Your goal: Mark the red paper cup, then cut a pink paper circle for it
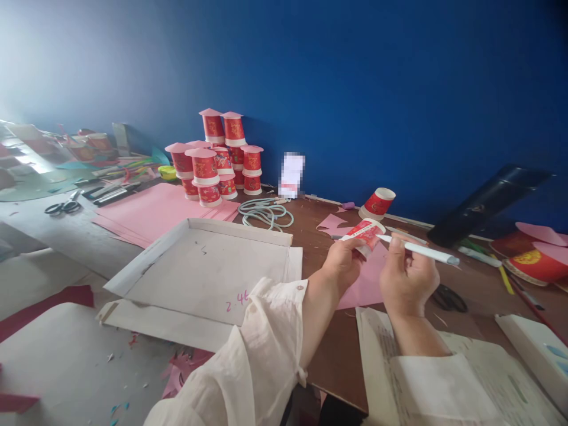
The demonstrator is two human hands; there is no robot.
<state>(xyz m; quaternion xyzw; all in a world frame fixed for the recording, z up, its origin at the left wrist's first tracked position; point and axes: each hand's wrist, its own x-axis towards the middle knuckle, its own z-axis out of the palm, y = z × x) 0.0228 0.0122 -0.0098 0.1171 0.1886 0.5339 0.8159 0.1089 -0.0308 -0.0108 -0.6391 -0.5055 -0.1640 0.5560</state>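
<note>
My left hand (345,263) is closed round a red paper cup (367,234) with white print, tilted on its side above the brown table. In my right hand (408,275) is a white marker pen (421,248), its tip close to the cup's side; whether it touches I cannot tell. Beneath the cup lies a pink paper sheet (368,284) with a cut edge. Another red paper cup (379,204) leans just behind, against the wall. Black-handled scissors (450,297) rest partly hidden behind my right wrist.
Stacked red cups with pink paper tops (205,165) stand at the back left, near pink sheets (142,210). A shallow cardboard tray (222,260) lies left of my arms. A coiled cable (266,214) and a black bottle (483,204) are along the blue wall.
</note>
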